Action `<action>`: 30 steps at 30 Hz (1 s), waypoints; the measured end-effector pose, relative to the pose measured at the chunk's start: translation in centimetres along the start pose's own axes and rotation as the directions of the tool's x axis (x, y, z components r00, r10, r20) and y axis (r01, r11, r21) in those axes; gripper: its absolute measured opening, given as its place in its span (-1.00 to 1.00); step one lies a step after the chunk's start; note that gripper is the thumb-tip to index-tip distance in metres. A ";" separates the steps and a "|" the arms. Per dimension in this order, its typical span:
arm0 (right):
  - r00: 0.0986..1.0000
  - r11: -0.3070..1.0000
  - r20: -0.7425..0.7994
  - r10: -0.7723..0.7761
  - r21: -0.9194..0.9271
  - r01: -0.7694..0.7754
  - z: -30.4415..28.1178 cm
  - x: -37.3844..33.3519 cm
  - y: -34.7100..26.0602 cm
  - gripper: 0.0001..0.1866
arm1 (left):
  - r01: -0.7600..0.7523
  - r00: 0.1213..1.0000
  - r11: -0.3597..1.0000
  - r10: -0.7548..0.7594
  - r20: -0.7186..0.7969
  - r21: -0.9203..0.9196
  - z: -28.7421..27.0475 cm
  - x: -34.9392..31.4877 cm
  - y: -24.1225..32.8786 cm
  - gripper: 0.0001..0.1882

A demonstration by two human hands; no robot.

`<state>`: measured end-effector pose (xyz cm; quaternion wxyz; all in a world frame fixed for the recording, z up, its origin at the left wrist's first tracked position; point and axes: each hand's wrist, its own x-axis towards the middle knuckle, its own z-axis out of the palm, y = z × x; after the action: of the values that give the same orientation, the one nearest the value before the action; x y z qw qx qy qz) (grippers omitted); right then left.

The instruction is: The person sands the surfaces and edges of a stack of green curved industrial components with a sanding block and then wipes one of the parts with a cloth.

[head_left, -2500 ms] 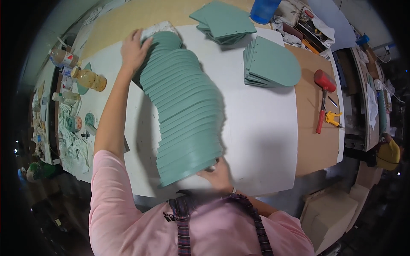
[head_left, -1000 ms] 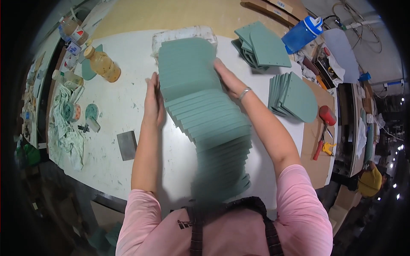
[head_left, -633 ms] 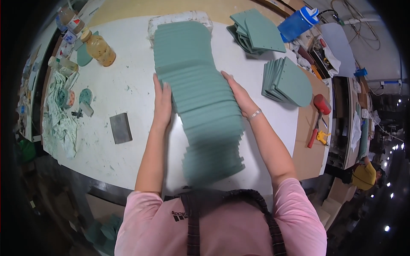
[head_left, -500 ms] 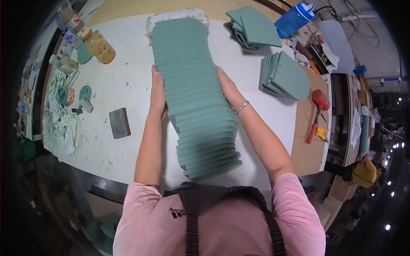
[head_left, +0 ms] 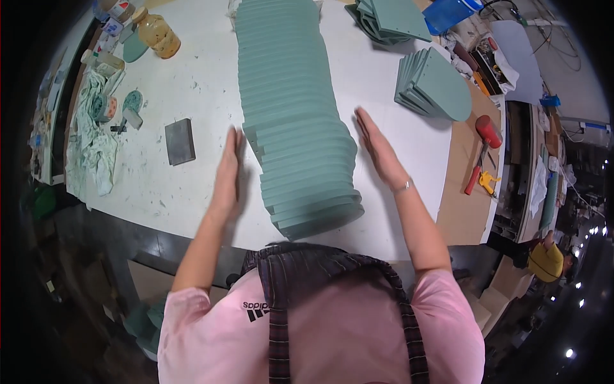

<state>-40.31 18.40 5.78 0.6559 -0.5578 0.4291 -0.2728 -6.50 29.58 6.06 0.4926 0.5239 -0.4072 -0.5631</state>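
The left hand (head_left: 228,176) and right hand (head_left: 383,155) have spread wider apart, flanking the overlapping green panels (head_left: 289,96). Both are held flat, gripping nothing.

A person (head_left: 345,320) is wearing a pink short-sleeved shirt (head_left: 204,336), black chest marking (head_left: 257,313) showing, dark striped cloth apron (head_left: 313,264), silvery right-wrist band (head_left: 403,186).

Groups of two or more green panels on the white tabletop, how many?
3: the long row of panels at center, the upper fanned stack at top right, cut by the picture's edge, and the lower fanned stack beneath it. More may be hidden past that edge.
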 end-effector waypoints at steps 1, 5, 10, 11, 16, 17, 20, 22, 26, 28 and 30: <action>1.000 1.000 0.003 0.002 0.003 -0.002 0.8 -1.8 0.6 -0.10 | -0.005 1.000 0.998 0.006 0.010 -0.067 0.8 -2.0 -0.9 -0.11; 0.999 0.996 -0.011 -0.050 0.070 0.051 4.5 -5.9 2.6 -0.13 | 0.009 0.997 0.982 -0.022 -0.068 -0.187 5.0 -6.6 -2.6 -0.15; 0.981 0.994 -0.177 -0.075 -0.096 0.058 7.4 -6.4 0.6 -0.14 | 0.045 0.992 0.942 -0.081 -0.095 -0.333 8.1 -5.8 -1.4 -0.31; 0.985 0.992 -0.154 -0.080 -0.111 0.063 7.4 -6.1 0.5 -0.14 | 0.036 0.993 0.945 -0.070 -0.091 -0.326 8.3 -5.9 -1.6 -0.31; 0.989 0.988 -0.136 -0.063 -0.150 0.043 6.5 -6.4 1.7 -0.11 | 0.081 0.987 0.943 -0.120 -0.106 -0.322 7.3 -6.0 -0.5 -0.29; 0.992 0.989 -0.112 -0.060 -0.140 0.044 5.9 -5.9 1.6 -0.10 | 0.066 0.987 0.961 -0.101 -0.122 -0.268 6.6 -5.7 -0.2 -0.29; 0.978 0.995 -0.185 -0.098 -0.047 0.091 4.6 -3.3 0.8 -0.08 | 0.033 0.978 0.993 -0.055 -0.200 -0.109 4.8 -3.2 1.3 -0.28; 0.988 0.998 -0.143 -0.052 0.016 0.054 4.7 -0.8 -0.1 -0.07 | 0.046 0.965 0.997 -0.060 -0.254 -0.061 4.4 -0.9 1.2 -0.27; 0.994 0.990 -0.070 -0.086 -0.119 0.077 6.3 0.8 0.4 0.03 | 0.173 0.965 0.953 -0.215 -0.153 -0.248 6.2 -0.1 2.3 -0.27; 0.994 0.985 -0.077 -0.078 -0.159 0.065 6.7 0.5 0.4 0.08 | 0.180 0.960 0.949 -0.226 -0.162 -0.258 5.9 0.1 1.9 -0.26; 0.996 0.990 -0.075 -0.042 -0.138 0.031 6.6 0.9 -0.3 0.07 | 0.203 0.950 0.926 -0.265 -0.167 -0.318 4.8 1.0 2.1 -0.26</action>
<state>-34.07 20.86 5.94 0.5939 -0.5984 0.4616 -0.2761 -10.99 27.95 8.47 0.5342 0.5445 -0.1987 -0.6153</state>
